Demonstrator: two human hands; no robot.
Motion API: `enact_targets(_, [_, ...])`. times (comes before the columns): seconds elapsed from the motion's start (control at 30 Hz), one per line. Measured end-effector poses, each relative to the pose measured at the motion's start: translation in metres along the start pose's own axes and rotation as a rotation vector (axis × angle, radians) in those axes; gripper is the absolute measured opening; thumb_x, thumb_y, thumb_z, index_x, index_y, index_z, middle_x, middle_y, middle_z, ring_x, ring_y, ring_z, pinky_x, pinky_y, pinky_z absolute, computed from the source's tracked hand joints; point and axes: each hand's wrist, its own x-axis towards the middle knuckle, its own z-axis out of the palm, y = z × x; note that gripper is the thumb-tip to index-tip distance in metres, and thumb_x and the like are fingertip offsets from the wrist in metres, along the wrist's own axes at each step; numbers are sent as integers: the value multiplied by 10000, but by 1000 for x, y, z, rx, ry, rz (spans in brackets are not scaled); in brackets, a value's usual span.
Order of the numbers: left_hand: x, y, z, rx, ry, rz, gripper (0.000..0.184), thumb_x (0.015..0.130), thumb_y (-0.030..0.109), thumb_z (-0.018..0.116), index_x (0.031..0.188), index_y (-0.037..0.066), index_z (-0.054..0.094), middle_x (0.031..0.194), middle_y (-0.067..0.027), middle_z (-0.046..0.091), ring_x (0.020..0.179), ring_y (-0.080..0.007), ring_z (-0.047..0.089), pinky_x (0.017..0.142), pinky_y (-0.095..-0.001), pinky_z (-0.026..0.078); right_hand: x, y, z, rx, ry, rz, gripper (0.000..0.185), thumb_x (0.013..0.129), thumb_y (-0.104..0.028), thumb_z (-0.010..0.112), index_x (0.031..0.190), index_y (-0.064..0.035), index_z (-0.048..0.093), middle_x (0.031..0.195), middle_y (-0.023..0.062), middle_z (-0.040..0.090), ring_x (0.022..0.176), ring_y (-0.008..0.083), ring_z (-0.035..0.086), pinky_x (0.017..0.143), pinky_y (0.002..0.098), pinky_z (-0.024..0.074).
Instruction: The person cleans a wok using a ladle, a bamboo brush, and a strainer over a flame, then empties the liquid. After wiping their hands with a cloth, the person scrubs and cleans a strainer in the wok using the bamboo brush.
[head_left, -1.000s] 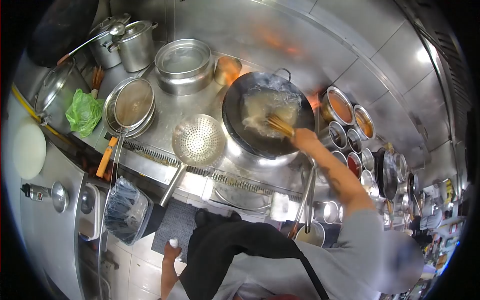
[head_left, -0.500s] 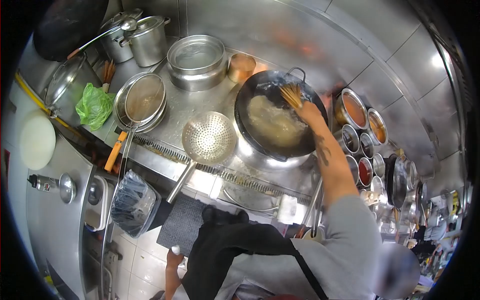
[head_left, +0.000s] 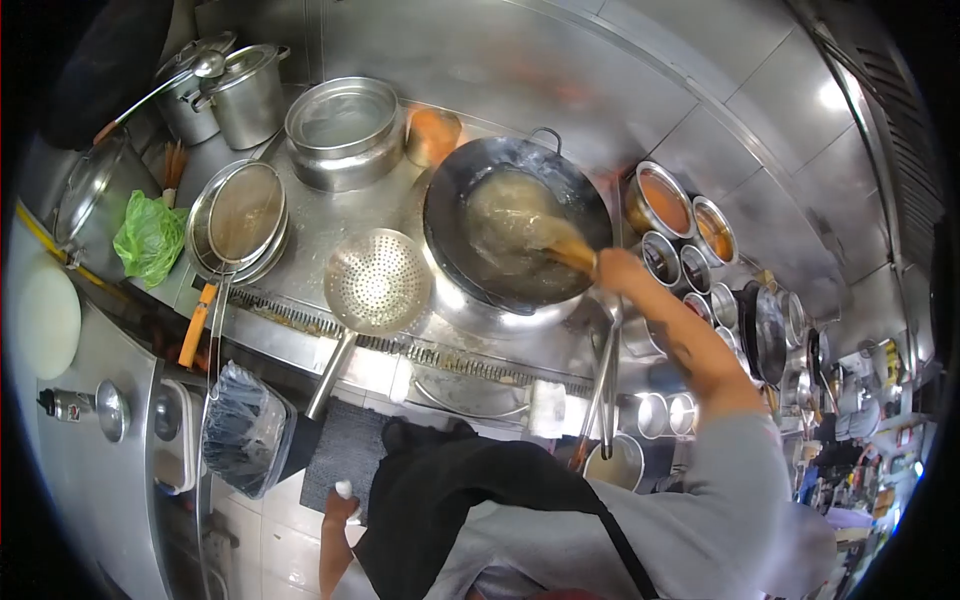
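My right hand (head_left: 620, 272) is closed around the handle of a bamboo wok brush (head_left: 572, 252), its bristles blurred at the near right inside of a black wok (head_left: 450, 235). Cloudy, brownish water (head_left: 508, 208) swirls in the wok, which rests on a round metal burner ring. At the lower left, my left hand (head_left: 337, 510) hangs low over the floor mat, fingers wrapped round a small white thing (head_left: 345, 489), perhaps a cloth. A perforated ladle strainer (head_left: 378, 283) lies on the stove left of the wok, handle toward me.
Left on the steel stove stand a water-filled pot (head_left: 345, 165) and stacked sieves (head_left: 245, 215). Metal containers of sauce (head_left: 665, 200) line the right side. Tongs or ladle handles (head_left: 605, 380) lean at the front edge. A lined bin (head_left: 245, 430) is below left.
My right hand has drawn the brush from the wok's far right side toward its near right rim. The water has swirled toward the far side. The view has shifted slightly.
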Motion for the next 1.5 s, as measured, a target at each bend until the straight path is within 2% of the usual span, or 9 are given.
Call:
enact_targets(0.33, [-8, 19, -16, 51, 31, -10, 514, 612, 187, 710, 1042, -58, 573, 1013, -249, 636, 1007, -371, 619, 849, -433, 492, 50, 44, 11, -96, 287, 59, 356, 806, -277, 575, 1029, -12, 657, 981, 191, 674, 960, 340, 649, 841, 434, 508])
enact_targets(0.47, [-18, 20, -17, 35, 66, 46, 481, 611, 188, 718, 1009, -51, 588, 947, -222, 655, 923, -357, 643, 817, -427, 504, 132, -4, 0, 149, 469, -17, 426, 795, -370, 596, 835, 50, 652, 746, 231, 657, 718, 366, 673, 686, 421, 545])
enact_targets(0.6, [-51, 58, -38, -85, 45, 70, 424, 629, 155, 704, 992, -40, 605, 885, -153, 661, 818, -262, 653, 739, -377, 511, 144, -80, -12, 672, 148, 6, 378, 748, -338, 633, 842, 25, 680, 745, 224, 667, 702, 325, 684, 655, 408, 542])
enact_targets(0.73, [-75, 120, -64, -578, -81, 70, 359, 721, 118, 707, 1047, 3, 610, 938, -83, 651, 837, -199, 631, 733, -341, 502, 71, -125, -21, 796, 9, -9, 325, 769, -305, 652, 829, 14, 661, 613, 123, 620, 488, 221, 605, 435, 372, 495])
enact_targets(0.87, [-74, 171, -86, -834, -193, 78, 424, 769, 234, 696, 1103, 23, 545, 953, -76, 617, 842, -210, 612, 732, -345, 493, 1, -108, -8, 763, -240, -163, 383, 807, -340, 617, 1074, -66, 639, 566, 72, 564, 406, 180, 535, 359, 315, 434])
enact_targets(1.0, [-80, 232, -102, -968, -318, 198, 486, 781, 325, 672, 1144, 34, 531, 991, -73, 599, 900, -201, 592, 763, -324, 474, -44, -31, -1, 364, -190, -335, 472, 799, -448, 615, 1055, -55, 668, 682, 159, 654, 606, 261, 648, 590, 377, 522])
enact_targets(1.07, [-70, 249, -102, -935, -367, 185, 488, 793, 346, 655, 1146, 30, 535, 972, -72, 604, 873, -201, 597, 752, -326, 476, -48, 10, -14, 274, -307, -128, 520, 784, -496, 621, 994, -23, 680, 780, 187, 678, 712, 294, 663, 702, 395, 518])
enact_targets(1.2, [-82, 302, -92, -909, -462, 177, 413, 832, 350, 618, 1092, 32, 576, 915, -58, 612, 800, -188, 600, 709, -319, 479, -28, 57, -23, 22, 114, 34, 481, 775, -444, 633, 961, -3, 685, 893, 235, 671, 834, 354, 664, 746, 419, 520])
enact_targets(1.5, [-103, 334, -63, -980, -732, 194, 606, 915, 534, 382, 1194, 20, 542, 1036, -143, 645, 936, -283, 632, 832, -411, 509, -92, 92, -14, 541, 572, 202, 414, 813, -379, 616, 1017, -21, 653, 839, 202, 669, 803, 315, 667, 722, 405, 512])
